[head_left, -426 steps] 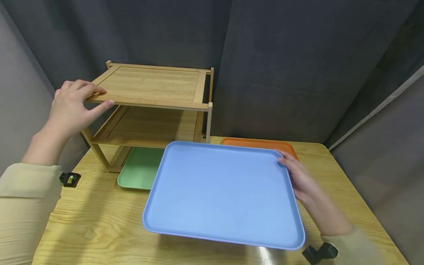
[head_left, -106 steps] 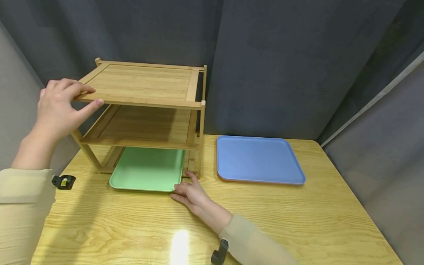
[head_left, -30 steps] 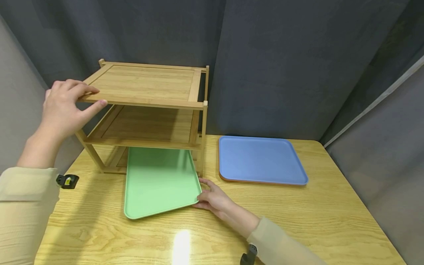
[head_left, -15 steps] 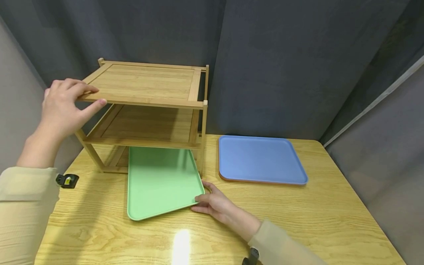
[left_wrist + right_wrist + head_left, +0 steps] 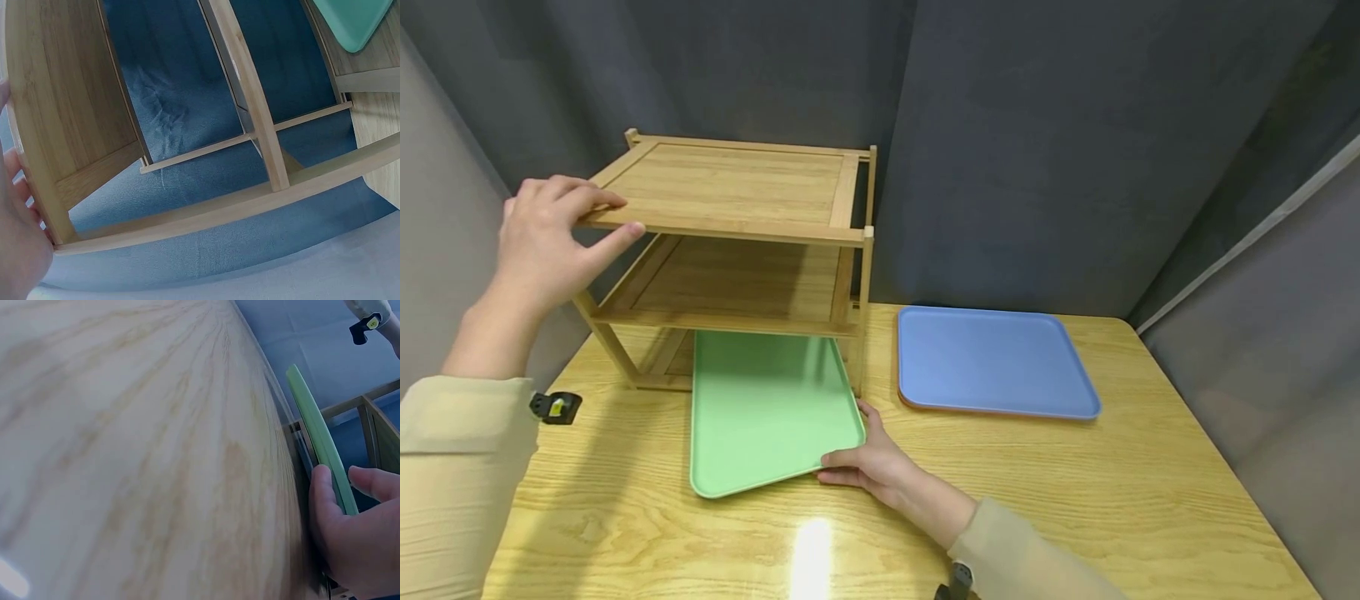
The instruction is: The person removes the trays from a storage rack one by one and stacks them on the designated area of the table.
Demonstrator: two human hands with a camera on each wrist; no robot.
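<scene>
1. Nearest, at about 6 o'clock in the head view, the right hand (image 5: 880,467) lies low on the counter (image 5: 1075,492), its cream sleeve (image 5: 1037,558) running off toward 5 o'clock.
2. Its fingers (image 5: 325,500) are clamped on the near right corner of the green tray (image 5: 767,408): the right wrist view shows a thumb and a finger pinching the thin green rim (image 5: 319,437) from either side.
3. The green tray lies flat on the counter, skewed, with its near end out toward 6 o'clock and its far end tucked beneath the lowest shelf of the wooden rack (image 5: 730,242).
4. At about 8 o'clock a small black clip (image 5: 555,407) sits by the left sleeve (image 5: 452,467).
5. At about 3 o'clock from the green tray, apart from it, a blue tray (image 5: 992,358) lies flat on the counter, with an orange edge (image 5: 925,407) showing just under its near rim.
6. Farther back, at 10 o'clock, the left hand (image 5: 550,242) grips the front left corner of the rack's top shelf, fingers curled over the top and the thumb pressed under the edge.
7. The left wrist view looks up through the rack's slats (image 5: 250,106), with that hand (image 5: 19,244) at the frame's left edge.
8. Farthest back, a dark curtain (image 5: 1037,125) hangs behind the counter.
</scene>
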